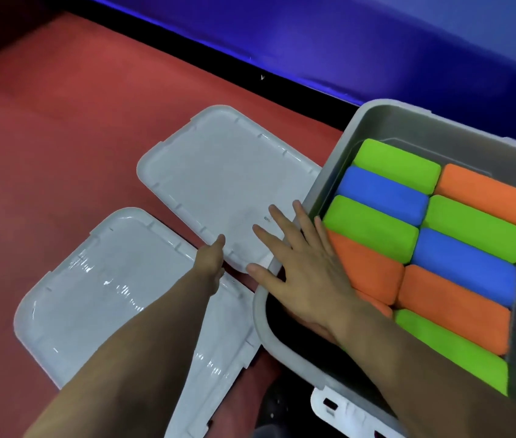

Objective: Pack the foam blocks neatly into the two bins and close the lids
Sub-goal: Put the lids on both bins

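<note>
Grey translucent plastic forms the rectangular storage bin at right, which stands on a red floor below a blue wall panel. Inside it lie rectangular foam blocks in two neat rows, among them a green foam block, a blue foam block and an orange foam block, packed side against side. Two pale grey plastic lids lie flat on the floor to the left of the bin: the far lid touching or just beside the bin's wall, and the near lid closer to the person, its corner beneath the far lid's edge. The left hand pinches the near edge of the far lid, thumb on top; this grip is closed on the lid. The right hand reaches across the bin's rim with fingers spread and straight, holding nothing, fingertips over the far lid. A white latch piece shows at the lower edge.
</note>
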